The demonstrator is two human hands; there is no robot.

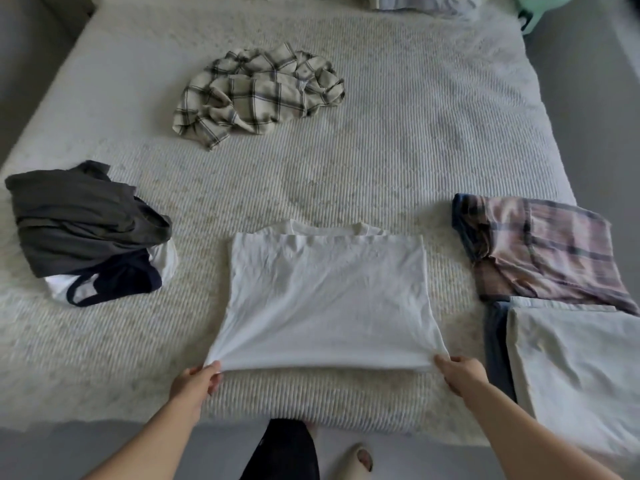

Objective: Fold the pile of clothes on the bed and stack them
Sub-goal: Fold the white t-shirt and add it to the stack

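A white T-shirt (325, 292) lies folded into a rectangle on the bed (398, 157), close to its near edge. My left hand (197, 379) pinches its near left corner. My right hand (459, 372) pinches its near right corner, and the near edge is stretched between the two hands. A crumpled cream plaid shirt (256, 95) lies further back. At the left sits a loose heap of a grey garment (79, 220) over a navy-trimmed white top (114, 284). To the right lies a folded pink plaid garment (540, 251), with a pale folded cloth (581, 368) nearer to me.
The bed's near edge runs just below my hands, with grey floor, my dark trouser leg (284, 452) and a beige slipper (360, 460) beneath it. A mint-green basket (540, 8) stands off the far right corner. Pillows (422, 1) lie at the head.
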